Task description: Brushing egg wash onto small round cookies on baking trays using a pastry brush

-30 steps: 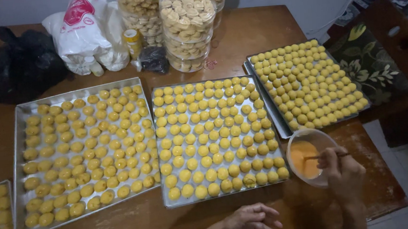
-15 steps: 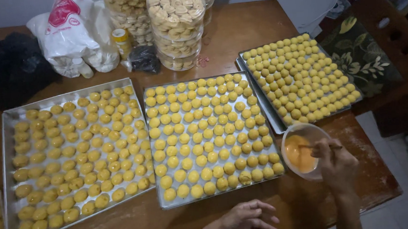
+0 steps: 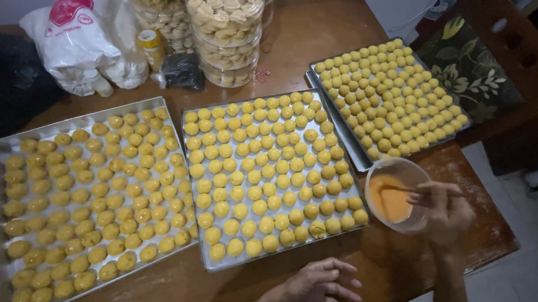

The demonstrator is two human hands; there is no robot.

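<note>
1. We are seeing a small pale bowl (image 3: 404, 192) sitting upright on the wooden table, near the right edge, just right of the middle tray's near right corner.
2. It is holding an orange-yellow liquid (image 3: 389, 204) that is filling the lower part and lying smooth.
3. We are seeing a thin brush (image 3: 410, 189) lying nearly level across the bowl's rim, its far-left end dipping into the liquid, its handle running off to the right.
</note>
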